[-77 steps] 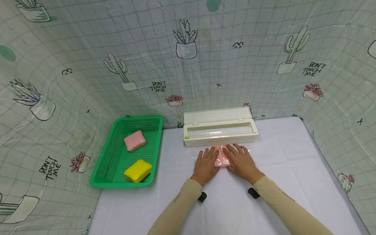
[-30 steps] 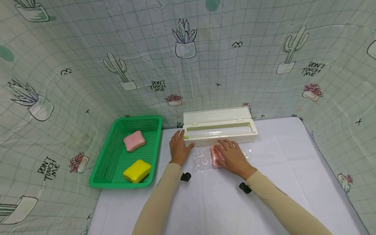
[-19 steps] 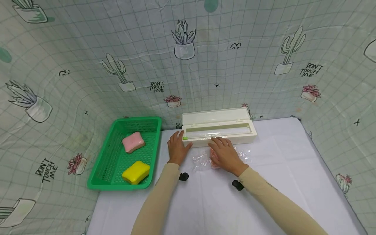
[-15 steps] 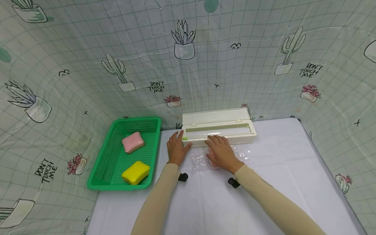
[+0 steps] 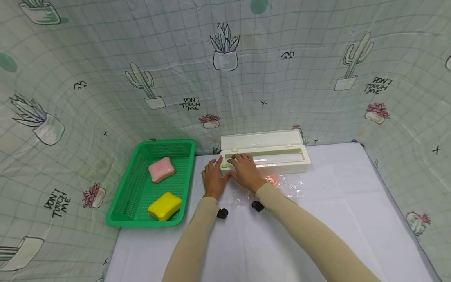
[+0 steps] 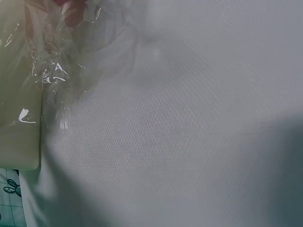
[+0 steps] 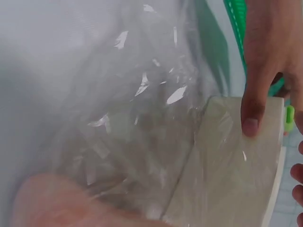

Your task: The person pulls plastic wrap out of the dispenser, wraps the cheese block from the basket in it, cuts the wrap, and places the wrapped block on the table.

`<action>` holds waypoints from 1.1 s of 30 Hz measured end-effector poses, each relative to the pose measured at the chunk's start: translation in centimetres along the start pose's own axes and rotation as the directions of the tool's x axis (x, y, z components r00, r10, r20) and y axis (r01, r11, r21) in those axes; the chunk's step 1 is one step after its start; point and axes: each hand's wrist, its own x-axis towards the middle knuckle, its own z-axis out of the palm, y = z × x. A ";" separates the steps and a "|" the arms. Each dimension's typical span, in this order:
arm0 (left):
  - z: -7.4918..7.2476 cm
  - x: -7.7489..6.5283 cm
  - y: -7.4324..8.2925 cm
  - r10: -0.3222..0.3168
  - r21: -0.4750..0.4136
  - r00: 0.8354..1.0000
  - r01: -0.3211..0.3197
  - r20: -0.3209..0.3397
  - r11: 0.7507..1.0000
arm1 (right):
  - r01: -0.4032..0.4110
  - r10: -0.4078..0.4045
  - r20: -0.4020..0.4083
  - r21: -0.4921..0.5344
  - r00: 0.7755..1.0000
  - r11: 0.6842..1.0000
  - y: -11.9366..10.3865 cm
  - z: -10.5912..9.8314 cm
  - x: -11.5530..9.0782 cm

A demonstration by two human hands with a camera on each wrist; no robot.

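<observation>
Over the white tablecloth (image 5: 334, 203), two beige sleeves (image 5: 306, 235) slanted in toward each other. The right hand (image 5: 245, 172) arched over the cling-film dispenser (image 5: 282, 169), its fingers bent; I could not tell whether they pinched anything. The left hand (image 5: 213, 180) was clamped on the box's left end, thumb against the front face. Further left stood a green basket (image 5: 141, 224). Loose clear film (image 5: 294, 188) spread in front of the dispenser, with a pink piece (image 5: 272, 179) there partly hidden by the right arm. The basket held a yellow sponge (image 5: 165, 206) and a pink sponge (image 5: 161, 170).
</observation>
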 end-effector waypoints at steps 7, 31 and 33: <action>0.6 -0.1 0.3 -0.025 0.012 1.000 0.025 0.008 1.000 | -0.027 0.027 0.037 -0.005 0.999 1.000 -0.6 1.0 1.6; 0.1 0.2 0.3 -0.039 0.089 0.999 0.038 0.019 0.995 | -0.036 0.033 -0.050 -0.064 0.998 0.997 -0.5 0.6 2.3; 0.0 0.3 0.3 -0.037 0.088 0.999 0.036 0.018 0.995 | -0.030 0.025 -0.064 -0.068 0.998 0.997 -0.3 0.6 2.3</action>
